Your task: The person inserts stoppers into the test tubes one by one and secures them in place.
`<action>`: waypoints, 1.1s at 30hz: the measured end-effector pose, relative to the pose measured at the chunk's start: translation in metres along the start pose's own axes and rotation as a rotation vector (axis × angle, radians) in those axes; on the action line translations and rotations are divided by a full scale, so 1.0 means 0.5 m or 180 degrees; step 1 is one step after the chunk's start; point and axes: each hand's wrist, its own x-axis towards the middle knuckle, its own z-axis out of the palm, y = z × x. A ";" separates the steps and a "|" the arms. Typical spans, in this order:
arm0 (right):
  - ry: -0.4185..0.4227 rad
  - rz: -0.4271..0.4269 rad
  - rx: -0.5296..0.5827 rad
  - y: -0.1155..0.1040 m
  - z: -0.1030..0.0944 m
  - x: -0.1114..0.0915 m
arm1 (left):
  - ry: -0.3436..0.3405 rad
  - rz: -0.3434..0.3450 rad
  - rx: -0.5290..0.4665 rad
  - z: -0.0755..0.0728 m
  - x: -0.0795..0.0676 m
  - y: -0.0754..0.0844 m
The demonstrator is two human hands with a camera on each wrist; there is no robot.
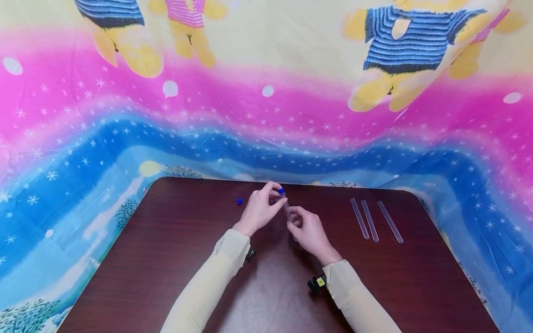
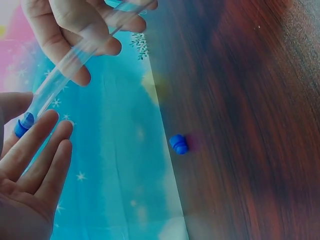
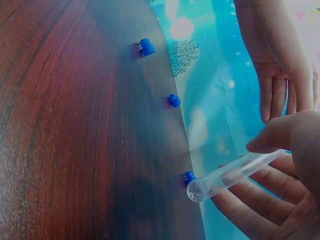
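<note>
A clear test tube [image 1: 287, 211] is held between both hands above the far part of the table, tilted. At its upper end sits a blue cap [image 2: 23, 125]. My left hand [image 1: 260, 208] pinches the tube at this capped end, thumb on one side and fingers on the other. Lower down, my right hand [image 1: 310, 231] grips the tube's body between thumb and fingers. The rounded closed end of the tube [image 3: 197, 191] sticks out past the right hand. In the left wrist view, the cap is partly covered by the left fingers.
Three loose blue caps lie along the table's far edge: one cap [image 3: 146, 47], a second cap [image 3: 174, 100], and another cap [image 3: 189, 177] near the tube's end. Three clear tubes [image 1: 376, 221] lie side by side on the right of the brown table [image 1: 166, 259]. A printed cloth [image 1: 266, 120] hangs behind.
</note>
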 end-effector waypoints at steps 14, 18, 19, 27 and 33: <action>0.0002 -0.0108 -0.0157 -0.007 0.001 0.001 | -0.0069 -0.0110 -0.0067 -0.006 0.002 0.008; -0.0019 -0.0139 -0.0173 -0.007 0.000 0.003 | -0.0051 -0.0110 -0.0176 -0.006 0.003 0.010; -0.0018 -0.0150 -0.0177 -0.007 0.000 0.002 | -0.0044 -0.0110 -0.0211 -0.005 0.003 0.010; 0.0005 -0.0221 -0.0160 -0.014 -0.001 0.004 | 0.0031 -0.0089 -0.0451 -0.001 0.005 0.014; 0.0031 -0.0310 -0.0160 -0.020 -0.003 0.007 | 0.0088 -0.0072 -0.0476 -0.005 0.008 0.019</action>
